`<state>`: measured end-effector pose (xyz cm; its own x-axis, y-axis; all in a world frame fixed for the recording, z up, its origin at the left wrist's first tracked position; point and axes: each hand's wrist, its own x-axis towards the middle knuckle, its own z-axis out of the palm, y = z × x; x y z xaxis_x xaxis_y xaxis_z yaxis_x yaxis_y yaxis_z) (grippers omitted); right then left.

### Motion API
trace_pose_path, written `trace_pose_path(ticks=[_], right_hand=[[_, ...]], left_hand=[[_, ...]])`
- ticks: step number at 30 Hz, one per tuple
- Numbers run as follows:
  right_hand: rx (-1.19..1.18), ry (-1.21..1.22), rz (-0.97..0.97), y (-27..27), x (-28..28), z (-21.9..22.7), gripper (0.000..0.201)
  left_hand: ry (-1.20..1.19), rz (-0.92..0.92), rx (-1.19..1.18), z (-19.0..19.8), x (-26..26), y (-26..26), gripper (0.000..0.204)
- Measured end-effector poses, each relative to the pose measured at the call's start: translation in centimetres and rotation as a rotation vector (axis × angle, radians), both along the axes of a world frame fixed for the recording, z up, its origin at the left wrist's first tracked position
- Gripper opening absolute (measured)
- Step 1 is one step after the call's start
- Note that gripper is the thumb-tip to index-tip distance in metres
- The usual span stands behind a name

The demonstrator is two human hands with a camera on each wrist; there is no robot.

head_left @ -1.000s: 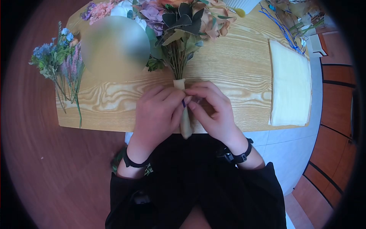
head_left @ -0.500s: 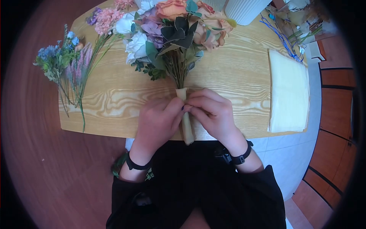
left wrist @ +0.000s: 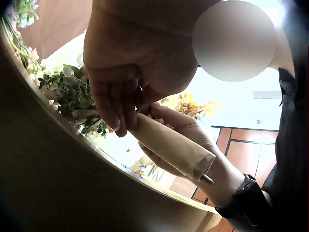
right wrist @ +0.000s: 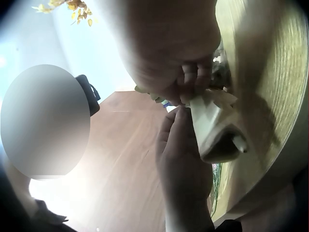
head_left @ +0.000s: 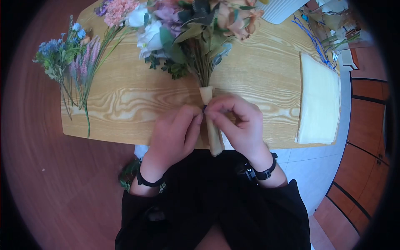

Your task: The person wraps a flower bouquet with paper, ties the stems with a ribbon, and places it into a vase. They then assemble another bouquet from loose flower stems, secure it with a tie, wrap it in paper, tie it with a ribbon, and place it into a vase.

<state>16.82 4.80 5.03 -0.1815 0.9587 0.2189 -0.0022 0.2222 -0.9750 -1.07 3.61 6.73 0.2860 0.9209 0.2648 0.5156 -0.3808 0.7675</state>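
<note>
A bouquet of artificial flowers (head_left: 175,41) lies on the table, its stems toward the person. Beige wrapping (head_left: 214,139) covers the lower stems like a sleeve. A short bit of dark blue tie (head_left: 204,108) shows at the upper part of this wrapping. From the left, the left hand (head_left: 173,131) pinches at the tie with thumb and forefinger. Opposite it, the right hand (head_left: 243,121) pinches at the same spot, fingers over the wrapping. In the left wrist view, a stem end (left wrist: 206,179) sticks out of the wrapping's open bottom.
Loose blue and pink flower stems (head_left: 85,68) lie at the table's left. A stack of pale cream sheets (head_left: 320,104) is at the right edge. Behind it are blue twist ties (head_left: 310,35) and dried flowers. A white ribbed vase (head_left: 281,10) stands at the back.
The wrapped stems have shifted right and lean more, lower end to the right. The hands have drawn slightly apart at the tie. The head view has also shifted.
</note>
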Motion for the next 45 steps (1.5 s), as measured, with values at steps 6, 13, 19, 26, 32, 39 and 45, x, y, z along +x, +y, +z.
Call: trace_pose_path(ticks=[6,13,19,26,32,39,45], right_hand=[[-0.202,-0.052,-0.112,-0.4,-0.6,0.5,0.009],[0.12,-0.352,-0.023,0.2,-0.4,1.5,0.01],[0.118,-0.328,0.04,0.3,-0.1,1.2,0.014],[0.157,-0.343,0.033,0.1,-0.3,0.7,0.012],[-0.015,-0.297,0.075,0.5,0.5,0.7,0.009],[-0.268,-0.17,0.069,0.4,0.4,0.8,0.008],[-0.308,-0.08,0.183,0.9,1.2,0.7,0.009]], left_hand=[[-0.002,0.031,0.059,-0.5,-0.2,0.2,0.011],[0.096,0.036,0.075,-0.5,0.0,0.1,0.009],[0.105,0.025,0.097,-0.4,0.2,0.0,0.007],[0.144,0.021,0.075,-0.1,0.1,-0.1,0.009],[-0.014,0.163,-0.105,-0.4,0.3,-0.8,0.009],[0.166,0.086,-0.013,-0.7,-0.2,-0.8,0.009],[0.133,-0.059,0.157,-0.9,-0.6,-0.7,0.016]])
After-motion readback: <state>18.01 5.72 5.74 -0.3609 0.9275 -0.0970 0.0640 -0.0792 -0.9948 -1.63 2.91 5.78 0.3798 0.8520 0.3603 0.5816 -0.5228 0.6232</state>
